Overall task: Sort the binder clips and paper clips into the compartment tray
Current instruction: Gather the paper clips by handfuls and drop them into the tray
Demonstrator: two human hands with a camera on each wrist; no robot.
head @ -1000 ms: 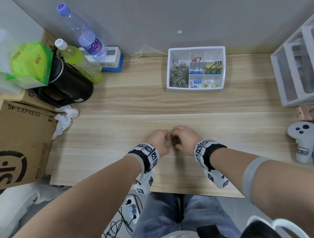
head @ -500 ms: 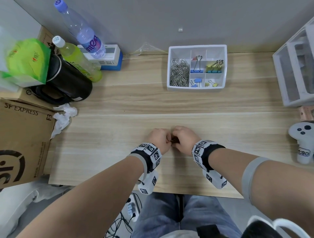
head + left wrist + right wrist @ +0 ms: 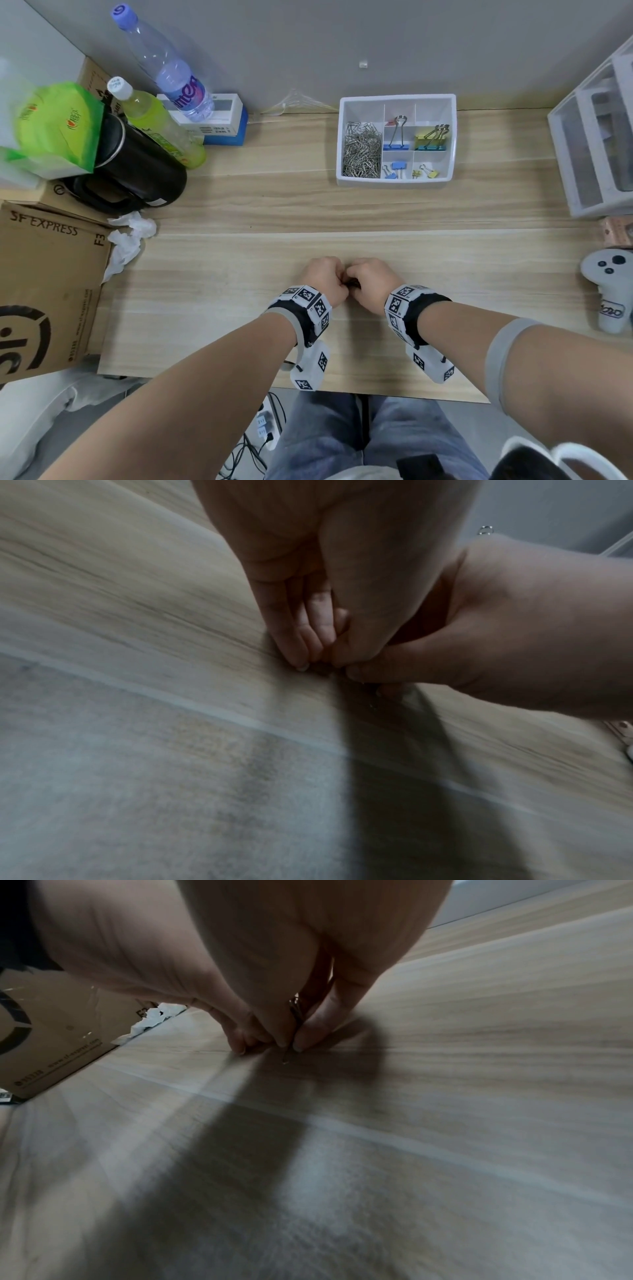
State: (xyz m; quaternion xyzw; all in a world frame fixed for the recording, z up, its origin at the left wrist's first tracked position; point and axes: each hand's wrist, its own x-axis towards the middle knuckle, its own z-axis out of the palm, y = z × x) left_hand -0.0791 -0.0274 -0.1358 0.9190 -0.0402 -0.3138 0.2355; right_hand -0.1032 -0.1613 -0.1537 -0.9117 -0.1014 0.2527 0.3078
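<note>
Head view: left hand (image 3: 323, 281) and right hand (image 3: 368, 282) meet knuckle to knuckle on the desk (image 3: 239, 274), fingers curled around paper clips (image 3: 352, 283). Tray (image 3: 397, 183) sits well beyond, near the wall, holding clips. Left wrist view: fingertips (image 3: 301, 658) press together on the desk. Right wrist view: thumb and finger pinch thin wire clips (image 3: 295, 1015).

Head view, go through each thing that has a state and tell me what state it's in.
Left hand: curled, pinching paper clips on the table.
Right hand: curled, pinching the same paper clips.
Compartment tray: open, partly filled.
Clear bottle: capped, upright.
Green bottle: capped, upright.
</note>
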